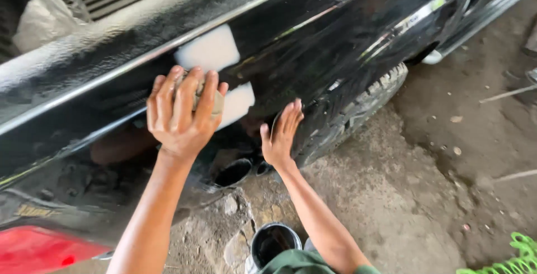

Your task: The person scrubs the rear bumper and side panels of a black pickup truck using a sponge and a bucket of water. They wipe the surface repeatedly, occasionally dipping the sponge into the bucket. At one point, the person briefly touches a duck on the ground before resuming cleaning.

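My left hand (182, 111) presses a small beige sanding pad (217, 101) flat against the glossy black side panel (112, 134) of a pickup truck, fingers spread over the pad. My right hand (281, 134) rests open with its palm against the same panel, just ahead of the rear wheel arch, holding nothing. Two pale grey filler patches, an upper patch (208, 48) and a lower patch (238, 104), show on the panel just above and right of my left hand. The pad is mostly hidden under my fingers.
A rear tyre (358, 111) sits right of my hands. A small dark round tin (274, 243) stands on the cracked concrete floor (403, 195) below. A red tail light (39, 249) is at lower left, a white bag (47, 16) in the truck bed, green coiled hose (512, 260) at lower right.
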